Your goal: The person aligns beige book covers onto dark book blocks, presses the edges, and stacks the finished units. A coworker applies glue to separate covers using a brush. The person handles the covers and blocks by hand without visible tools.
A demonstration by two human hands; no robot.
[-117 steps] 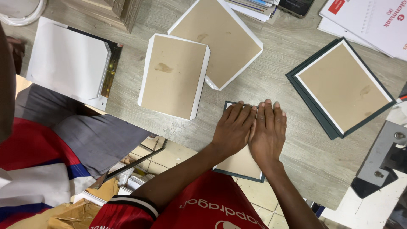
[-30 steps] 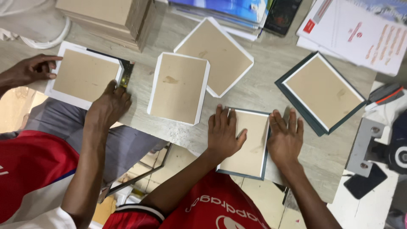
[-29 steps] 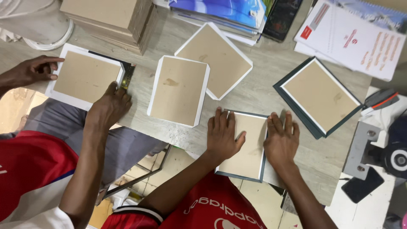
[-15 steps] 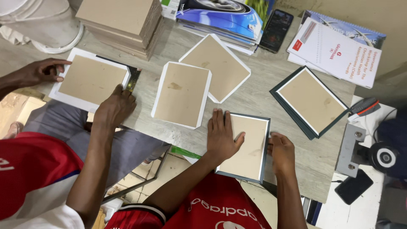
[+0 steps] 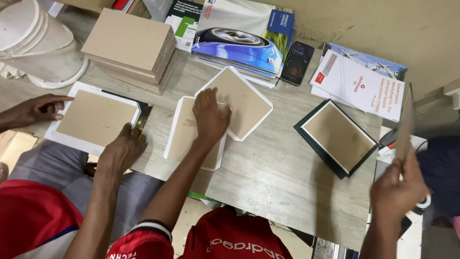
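Observation:
My left hand (image 5: pixel 211 117) lies flat on a white-bordered brown board (image 5: pixel 184 139) in the middle of the grey table (image 5: pixel 278 177). Its fingers reach onto a second white-bordered board (image 5: pixel 247 103) that lies tilted just behind. My right hand (image 5: pixel 396 192) is off the table's right edge and grips a thin board (image 5: pixel 406 120), held upright and seen edge-on. A dark green-bordered brown board (image 5: pixel 338 136) lies flat between my two hands.
A co-worker's two hands (image 5: pixel 122 151) (image 5: pixel 36 108) press a larger white-bordered board (image 5: pixel 96 117) at the left. Behind are a stack of brown boards (image 5: pixel 129 45), a white bucket (image 5: pixel 33 41), glossy magazines (image 5: pixel 235 41), a black phone (image 5: pixel 297 56) and a spiral booklet (image 5: pixel 364 79).
The board that both my hands pressed at the table's near edge has left the table. My right hand has lifted a board to the right. My left hand moved onto the middle white-bordered board.

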